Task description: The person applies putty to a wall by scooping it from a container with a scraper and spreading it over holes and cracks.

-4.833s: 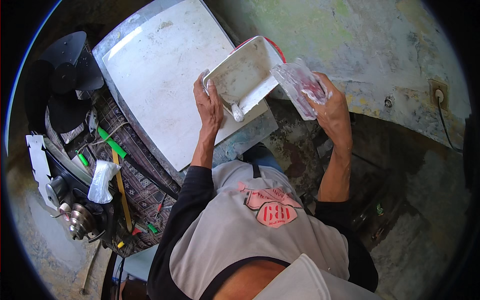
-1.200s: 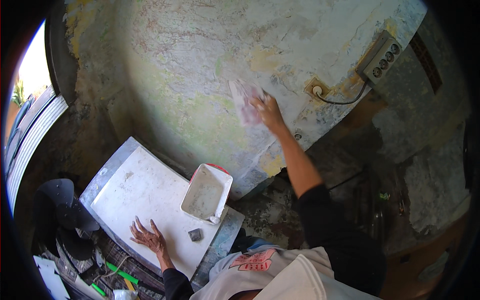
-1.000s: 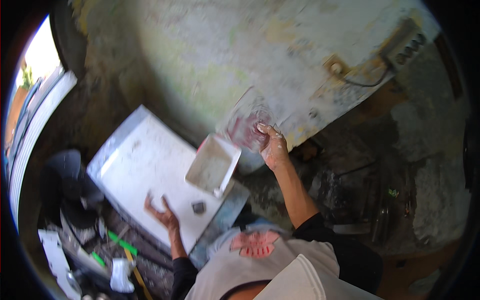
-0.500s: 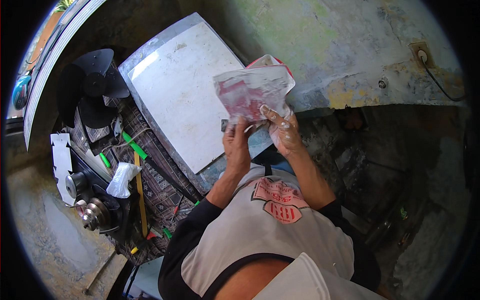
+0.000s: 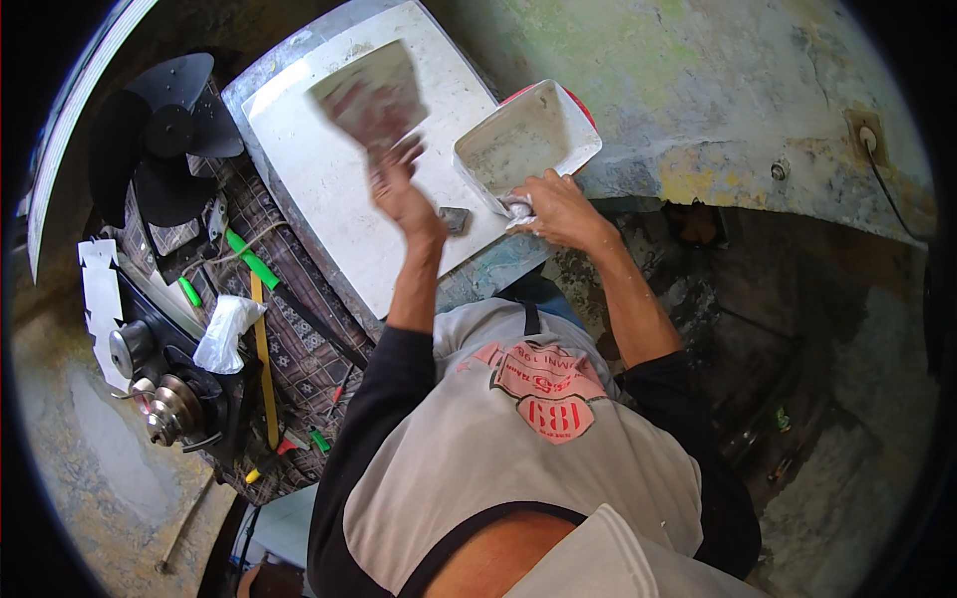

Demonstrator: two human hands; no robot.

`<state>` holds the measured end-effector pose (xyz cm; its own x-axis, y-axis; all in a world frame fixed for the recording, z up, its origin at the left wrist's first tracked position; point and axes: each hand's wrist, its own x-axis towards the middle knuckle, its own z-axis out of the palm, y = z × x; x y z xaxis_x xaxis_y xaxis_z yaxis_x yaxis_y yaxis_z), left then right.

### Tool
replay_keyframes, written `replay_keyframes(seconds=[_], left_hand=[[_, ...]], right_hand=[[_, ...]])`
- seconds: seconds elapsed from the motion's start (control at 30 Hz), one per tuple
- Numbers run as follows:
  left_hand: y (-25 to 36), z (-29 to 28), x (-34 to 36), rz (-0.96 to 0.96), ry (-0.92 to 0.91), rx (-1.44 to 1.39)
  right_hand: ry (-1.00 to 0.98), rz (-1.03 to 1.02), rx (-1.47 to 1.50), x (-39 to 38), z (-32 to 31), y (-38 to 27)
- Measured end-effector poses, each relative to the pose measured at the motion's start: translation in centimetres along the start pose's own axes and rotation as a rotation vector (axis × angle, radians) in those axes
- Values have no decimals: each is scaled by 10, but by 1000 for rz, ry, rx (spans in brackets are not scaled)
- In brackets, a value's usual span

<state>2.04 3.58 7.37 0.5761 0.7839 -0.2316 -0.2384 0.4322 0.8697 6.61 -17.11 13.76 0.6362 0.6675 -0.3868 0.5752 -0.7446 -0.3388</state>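
Note:
My left hand [image 5: 399, 189] grips a flat, white-smeared spreader [image 5: 369, 90] with a reddish face, blurred and held above a white board [image 5: 349, 229]. My right hand [image 5: 558, 209] is at the near corner of a white, red-rimmed rectangular tub [image 5: 523, 140], fingers curled round a whitish, lumpy item [image 5: 518, 206] that is partly hidden and too unclear to name. The tub has pale residue inside. A small dark grey block [image 5: 456, 221] lies on the board between my hands.
At left are a black fan blade [image 5: 164, 135], green-handled tools [image 5: 254, 259], a white plastic bag [image 5: 229, 329] and metal machine parts [image 5: 169, 404] on patterned cloth. A patchy wall [image 5: 698, 100] with a plugged socket [image 5: 867, 138] rises beyond the tub.
The spreader was in my right hand on the wall, then in both hands over the tub. Now only my left hand holds it, further left; my right hand has moved to the tub's corner.

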Motion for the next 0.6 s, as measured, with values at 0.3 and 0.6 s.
replay_keyframes(seconds=[0.3,0.6], left_hand=[[-80,51,-2,95,-80,212],[-98,46,-1,53,-36,264]], right_hand=[[234,126,178,40,-36,83],[168,170,-466,84,16,81]])
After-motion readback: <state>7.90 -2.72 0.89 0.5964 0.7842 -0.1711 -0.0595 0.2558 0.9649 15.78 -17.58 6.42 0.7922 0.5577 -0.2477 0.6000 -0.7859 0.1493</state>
